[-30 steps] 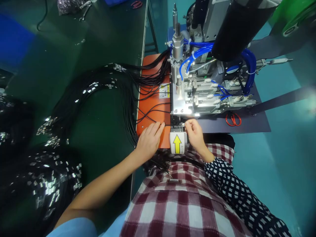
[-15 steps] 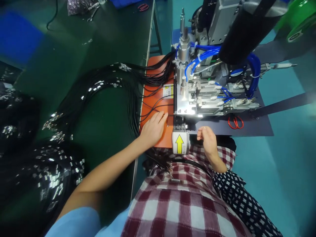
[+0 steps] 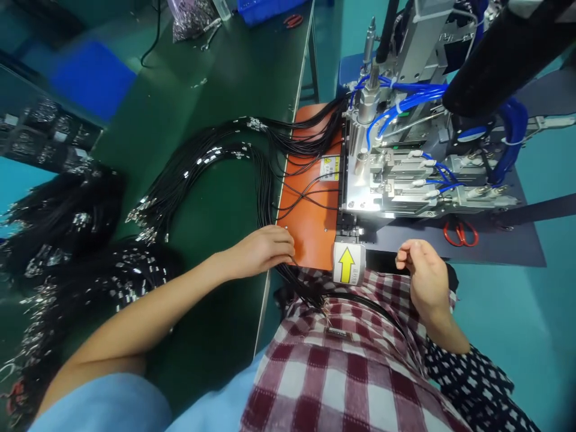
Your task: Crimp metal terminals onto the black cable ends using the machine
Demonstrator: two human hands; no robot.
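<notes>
My left hand (image 3: 269,251) is at the left edge of the orange plate (image 3: 310,240), its fingers curled round a thin black cable whose end shows below the fingertips. Under and beside that hand runs a bundle of black cables (image 3: 264,195), which drops over the table edge to more cables (image 3: 306,292) on my lap. Several cables lie across the orange plate into the metal machine (image 3: 360,198). To the right of the yellow arrow label (image 3: 346,264), my right hand (image 3: 426,279) hovers with curled fingers; whatever they hold, if anything, is hidden.
Red-handled scissors (image 3: 460,233) lie on the dark machine base. Heaps of black cables (image 3: 67,210) with shiny ends cover the left of the green table (image 3: 216,222). Blue air tubes (image 3: 414,96) arch over the machine. A blue bin (image 3: 270,9) stands at the back.
My left hand has slid left and nearer me across the orange plate to its edge, its fingers now curled. My right hand has shifted right, away from the arrow label. The camera view has swung left.
</notes>
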